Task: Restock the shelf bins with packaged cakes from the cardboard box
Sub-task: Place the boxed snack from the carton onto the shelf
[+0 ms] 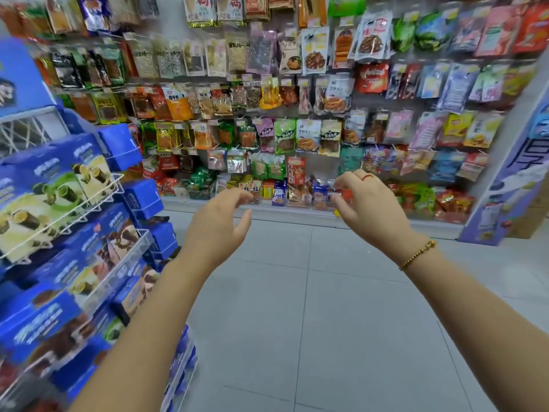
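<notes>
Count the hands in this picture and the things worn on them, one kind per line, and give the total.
Hands: 2, the left hand and the right hand.
Bracelets: 1, a gold bead bracelet on the right wrist.
Rings: 1, a red ring on a finger of the right hand.
Total: 4.

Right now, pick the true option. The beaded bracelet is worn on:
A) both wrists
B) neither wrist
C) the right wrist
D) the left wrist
C: the gold beaded bracelet circles the wrist below the right hand, while the wrist of the left hand is bare.
</notes>
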The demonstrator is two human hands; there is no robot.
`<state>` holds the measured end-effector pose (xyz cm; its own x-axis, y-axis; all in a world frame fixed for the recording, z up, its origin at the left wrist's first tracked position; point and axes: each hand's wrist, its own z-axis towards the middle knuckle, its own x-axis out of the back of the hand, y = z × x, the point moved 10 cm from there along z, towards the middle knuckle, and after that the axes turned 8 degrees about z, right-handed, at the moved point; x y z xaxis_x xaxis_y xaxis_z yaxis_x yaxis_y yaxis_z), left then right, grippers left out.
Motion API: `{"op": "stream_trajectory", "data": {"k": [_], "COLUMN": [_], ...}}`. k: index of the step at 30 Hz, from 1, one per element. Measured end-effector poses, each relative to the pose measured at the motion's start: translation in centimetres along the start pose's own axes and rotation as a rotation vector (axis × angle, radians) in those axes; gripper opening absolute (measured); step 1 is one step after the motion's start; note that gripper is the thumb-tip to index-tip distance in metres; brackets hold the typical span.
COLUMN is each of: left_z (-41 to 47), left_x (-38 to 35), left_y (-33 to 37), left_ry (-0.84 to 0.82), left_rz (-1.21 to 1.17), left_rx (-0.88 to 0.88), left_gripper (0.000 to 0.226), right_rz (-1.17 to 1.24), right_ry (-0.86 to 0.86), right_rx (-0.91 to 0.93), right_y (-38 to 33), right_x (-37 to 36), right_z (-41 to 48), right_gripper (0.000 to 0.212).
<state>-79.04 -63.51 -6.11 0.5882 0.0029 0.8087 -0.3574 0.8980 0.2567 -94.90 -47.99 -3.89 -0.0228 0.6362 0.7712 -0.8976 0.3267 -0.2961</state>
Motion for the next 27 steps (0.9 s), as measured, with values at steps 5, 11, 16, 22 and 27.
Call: {"op": "stream_trajectory", "data": {"k": [5, 11, 16, 22, 27], "left_z": [6.9, 14.7, 21.6, 27.7, 30.6], "left_x": [-4.3, -10.8, -15.7, -20.4, -22.4], "left_y": [-5.0, -10.3, -15.1, -22.5, -29.9], "left_ry": [-0.006, -0.043, -0.012, 0.052, 0.12], "left_rz": [-0.005, 0.034, 0.051, 0.026, 0.001], "left_rx": [0.078, 0.159, 0.235, 0.423, 0.632], "left_gripper": [0.027, 0.028, 0.033, 0.032, 0.029], "right_rz": [0.03, 0.067, 0.079, 0.077, 0.111], "right_ry": [-0.025, -0.101, -0.178, -0.275, -0.355], "right_rx": [-0.014, 0.012, 0.105, 0.192, 0.258], "right_y": [4.6, 10.4, 14.4, 19.2, 20.4], "right_x": [-5.4, -13.7, -20.7, -27.6, -34.3], "right_z": [6.9, 15.8, 24.1, 34.3, 42.6], "right_gripper": [0.019, 0.021, 0.021, 0.025, 0.027]}}
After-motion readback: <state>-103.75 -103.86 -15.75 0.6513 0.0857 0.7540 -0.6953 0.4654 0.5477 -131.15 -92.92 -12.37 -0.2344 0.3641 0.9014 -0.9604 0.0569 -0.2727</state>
